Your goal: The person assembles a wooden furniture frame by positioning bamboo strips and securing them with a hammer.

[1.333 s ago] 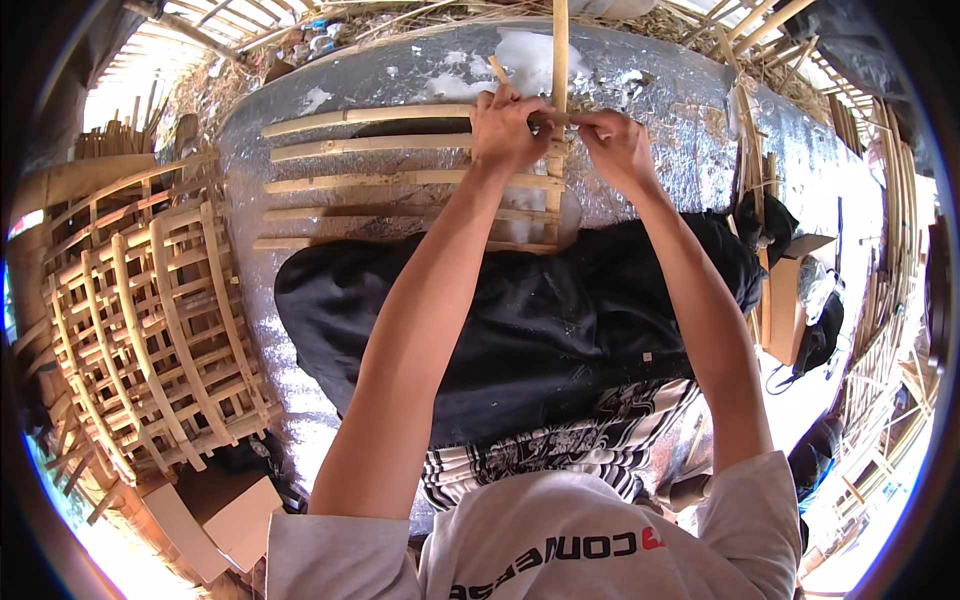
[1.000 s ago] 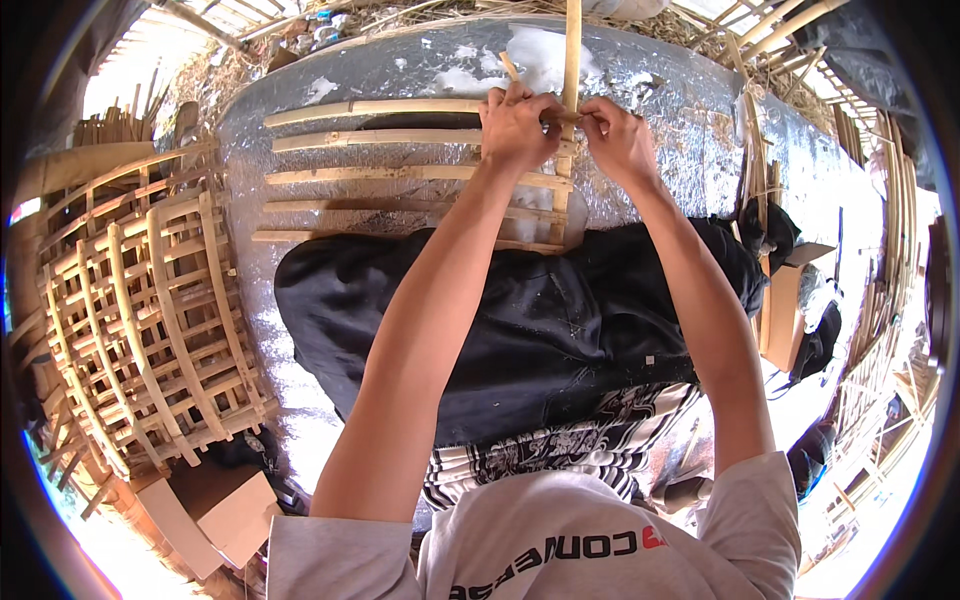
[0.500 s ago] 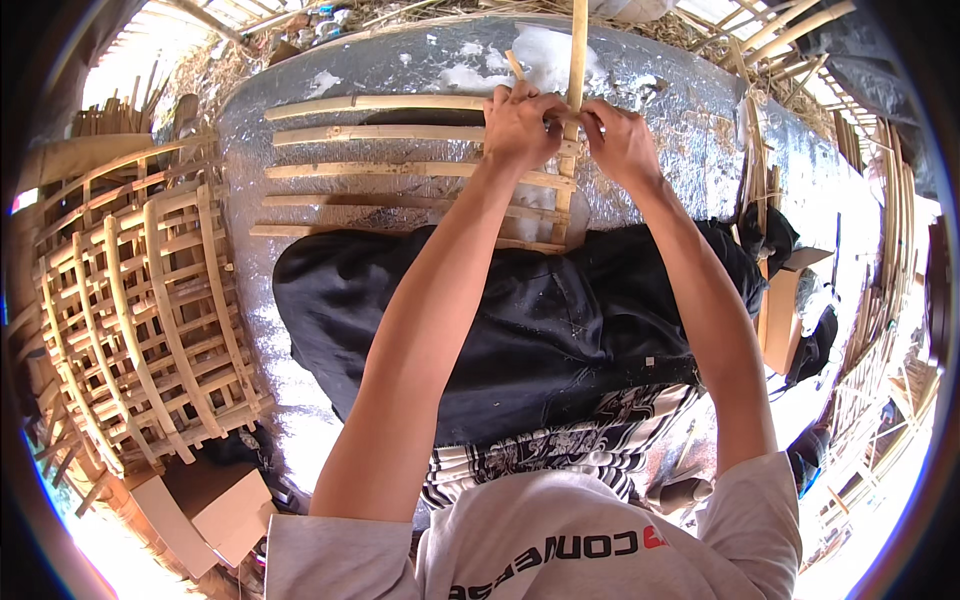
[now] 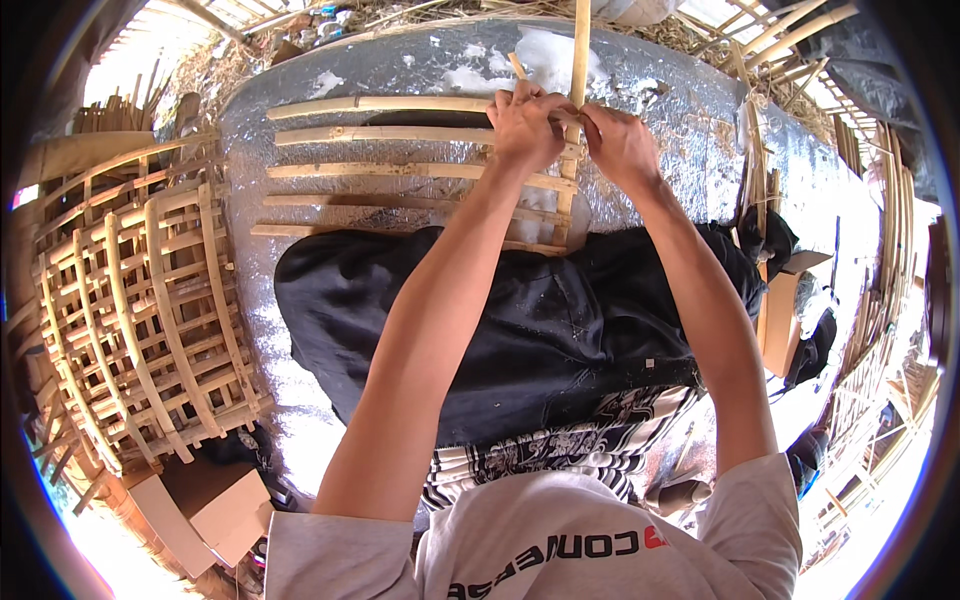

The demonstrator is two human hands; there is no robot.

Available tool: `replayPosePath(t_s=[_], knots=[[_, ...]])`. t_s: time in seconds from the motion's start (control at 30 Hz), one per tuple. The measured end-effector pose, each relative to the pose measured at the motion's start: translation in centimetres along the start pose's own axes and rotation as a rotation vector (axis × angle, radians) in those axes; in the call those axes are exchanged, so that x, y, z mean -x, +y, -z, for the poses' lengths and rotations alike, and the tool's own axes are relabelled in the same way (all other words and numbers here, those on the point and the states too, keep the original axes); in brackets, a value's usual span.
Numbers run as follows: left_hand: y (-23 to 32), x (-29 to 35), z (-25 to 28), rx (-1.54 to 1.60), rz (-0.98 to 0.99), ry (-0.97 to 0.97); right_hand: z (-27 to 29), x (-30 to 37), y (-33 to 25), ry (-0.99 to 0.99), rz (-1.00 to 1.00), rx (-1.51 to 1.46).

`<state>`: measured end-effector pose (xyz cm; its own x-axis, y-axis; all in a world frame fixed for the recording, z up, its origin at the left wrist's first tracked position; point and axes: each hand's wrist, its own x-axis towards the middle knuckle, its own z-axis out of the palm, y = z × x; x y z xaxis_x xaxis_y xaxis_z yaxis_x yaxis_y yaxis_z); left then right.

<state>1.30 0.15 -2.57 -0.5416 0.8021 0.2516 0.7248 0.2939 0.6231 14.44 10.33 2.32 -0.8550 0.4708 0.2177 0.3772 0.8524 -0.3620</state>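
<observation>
Both my hands meet at an upright bamboo strip [image 4: 581,50], where slats cross it. My left hand [image 4: 525,130] is closed over the right end of the top bamboo slat [image 4: 400,104], its thumb and fingertips reaching the strip. A short bamboo piece [image 4: 517,66] sticks up behind those fingers. From the other side, my right hand [image 4: 622,143] pinches at the same crossing, fingertips against the strip; anything small between them is hidden. Below, several roughly parallel slats [image 4: 380,171] run left from the strip, their right ends lying on it.
Black cloth [image 4: 500,330] covers my lap, over a silvery sheet [image 4: 690,150]. At the left stands a bamboo lattice [image 4: 130,310], with an open cardboard box [image 4: 220,515] below it. Another box [image 4: 782,310] and upright bamboo sticks [image 4: 895,230] are at the right.
Both hands stay at the crossing. My left hand has shifted slightly right and the right fingertips have moved closer to it. The strip and slats have barely moved.
</observation>
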Motion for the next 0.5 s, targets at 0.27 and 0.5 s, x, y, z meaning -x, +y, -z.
replayPosePath(t_s=[0.27,0.5], knots=[[3.1,-0.1,1.1,0.013,0.246,-0.055,0.4,0.8,-0.8,-0.002,-0.02,0.112],[2.0,0.1,-0.3,0.027,0.162,0.05,-0.2,1.1,-1.1,-0.04,-0.049,0.175]])
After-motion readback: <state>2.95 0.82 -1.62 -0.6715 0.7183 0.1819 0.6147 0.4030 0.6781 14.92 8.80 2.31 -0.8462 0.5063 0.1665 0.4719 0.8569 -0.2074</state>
